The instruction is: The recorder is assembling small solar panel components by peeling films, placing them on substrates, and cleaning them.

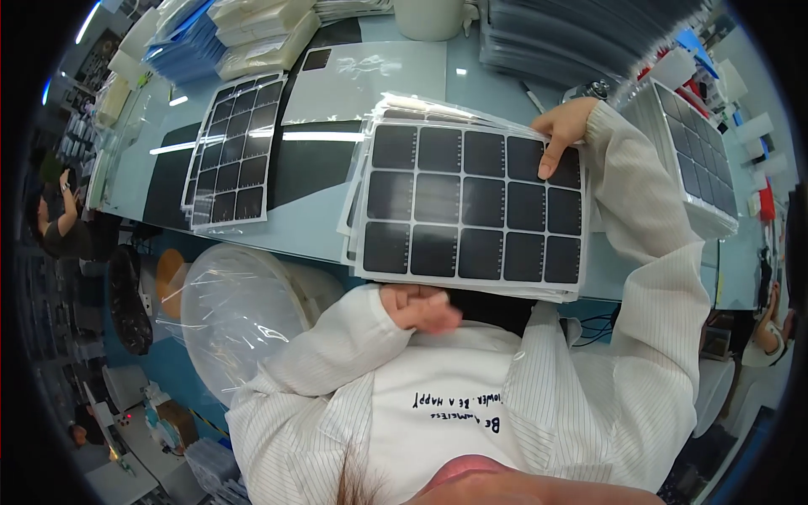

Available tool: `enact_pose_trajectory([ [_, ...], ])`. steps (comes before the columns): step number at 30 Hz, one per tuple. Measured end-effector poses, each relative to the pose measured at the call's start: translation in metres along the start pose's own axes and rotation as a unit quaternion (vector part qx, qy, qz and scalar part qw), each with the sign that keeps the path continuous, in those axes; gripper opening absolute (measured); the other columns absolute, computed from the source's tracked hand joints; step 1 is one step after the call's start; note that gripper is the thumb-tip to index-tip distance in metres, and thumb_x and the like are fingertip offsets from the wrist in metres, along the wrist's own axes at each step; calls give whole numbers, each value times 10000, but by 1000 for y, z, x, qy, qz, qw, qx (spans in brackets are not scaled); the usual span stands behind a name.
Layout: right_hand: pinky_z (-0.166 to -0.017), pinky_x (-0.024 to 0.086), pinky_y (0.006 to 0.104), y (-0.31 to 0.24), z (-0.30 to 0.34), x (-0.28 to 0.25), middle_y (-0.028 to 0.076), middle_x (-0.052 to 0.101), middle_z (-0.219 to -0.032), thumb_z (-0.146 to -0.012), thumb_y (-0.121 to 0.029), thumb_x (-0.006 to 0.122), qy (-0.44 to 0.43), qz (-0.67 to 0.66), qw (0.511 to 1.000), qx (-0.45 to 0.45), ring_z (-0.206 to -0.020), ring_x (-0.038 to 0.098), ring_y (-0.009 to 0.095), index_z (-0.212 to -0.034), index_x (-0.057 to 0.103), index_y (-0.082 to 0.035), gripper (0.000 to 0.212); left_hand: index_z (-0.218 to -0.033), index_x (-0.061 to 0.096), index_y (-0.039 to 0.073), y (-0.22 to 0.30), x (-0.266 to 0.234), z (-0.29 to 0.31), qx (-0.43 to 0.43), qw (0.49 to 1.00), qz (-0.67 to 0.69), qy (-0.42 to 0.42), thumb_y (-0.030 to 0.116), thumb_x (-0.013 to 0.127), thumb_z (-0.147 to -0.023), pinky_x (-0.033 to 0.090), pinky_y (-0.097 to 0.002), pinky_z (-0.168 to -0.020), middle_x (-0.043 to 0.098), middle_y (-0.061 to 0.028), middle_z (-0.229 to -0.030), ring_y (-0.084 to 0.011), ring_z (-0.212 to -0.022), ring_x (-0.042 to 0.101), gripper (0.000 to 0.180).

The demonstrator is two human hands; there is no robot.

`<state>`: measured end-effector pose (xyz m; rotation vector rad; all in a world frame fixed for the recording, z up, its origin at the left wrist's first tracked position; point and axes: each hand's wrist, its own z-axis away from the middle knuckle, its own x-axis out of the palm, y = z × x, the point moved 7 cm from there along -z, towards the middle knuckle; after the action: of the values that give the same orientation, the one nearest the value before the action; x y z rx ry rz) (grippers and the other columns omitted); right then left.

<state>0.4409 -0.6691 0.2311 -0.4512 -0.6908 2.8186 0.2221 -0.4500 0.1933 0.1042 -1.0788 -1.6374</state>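
A stack of white-bordered sheets of black square labels (438, 202) lies at the table's front edge, slightly fanned at its upper left. My right hand (566, 130) grips the far right corner, thumb pressed on the top sheet and the other fingers partly hidden behind it. Just below the stack's near edge, in front of my body, is my left hand (421, 310). Its fingers are curled closed, with the tips a little blurred, and nothing shows in them.
More label sheets (236, 151) lie to the left, and another stack (697, 151) stands at the right. A plastic-lined bin (240, 316) is below the table edge. Dark stacked sheets (581, 38), a white container (427, 18) and packets (261, 34) line the far side.
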Motion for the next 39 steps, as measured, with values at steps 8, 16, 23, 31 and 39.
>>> enact_pose_trajectory([
  [8,-811,454,325,-44,67,-11,165,588,-1064,-543,-266,815,481,386,777,-127,-987,572,285,-1090,574,-45,638,-898,646,15,123,4,57,296,854,-427,2,122,707,-728,491,-257,-611,660,-89,-816,-170,-679,625,210],
  [16,-965,358,383,-13,140,94,194,436,-1270,-564,-377,784,453,203,818,-292,-1168,431,354,-1167,496,-33,751,-1352,332,144,207,-20,-12,404,600,-680,119,486,783,-551,272,-451,-1033,271,-146,-1408,-363,-1296,243,981],
  [23,-969,340,410,18,131,155,185,421,-1304,-577,-425,740,503,160,807,-264,-1184,420,358,-1176,493,1,775,-1344,346,86,210,-63,-72,299,726,-619,8,456,759,-599,333,-382,-982,492,-164,-1216,-302,-1149,454,929],
  [31,-867,412,386,41,126,164,169,553,-1170,-579,-419,706,644,123,711,-254,-1052,503,325,-1035,608,-26,610,-1271,409,-15,181,-61,-66,372,775,-510,30,607,563,-750,281,-321,-993,478,-157,-1225,-237,-1168,420,825],
  [39,-815,422,370,33,141,156,154,574,-1127,-559,-424,728,612,134,729,-275,-957,527,302,-1032,606,-17,636,-1054,575,-19,200,-59,-74,375,802,-432,172,325,353,-955,372,-285,-902,627,-123,-984,-194,-962,556,421],
])
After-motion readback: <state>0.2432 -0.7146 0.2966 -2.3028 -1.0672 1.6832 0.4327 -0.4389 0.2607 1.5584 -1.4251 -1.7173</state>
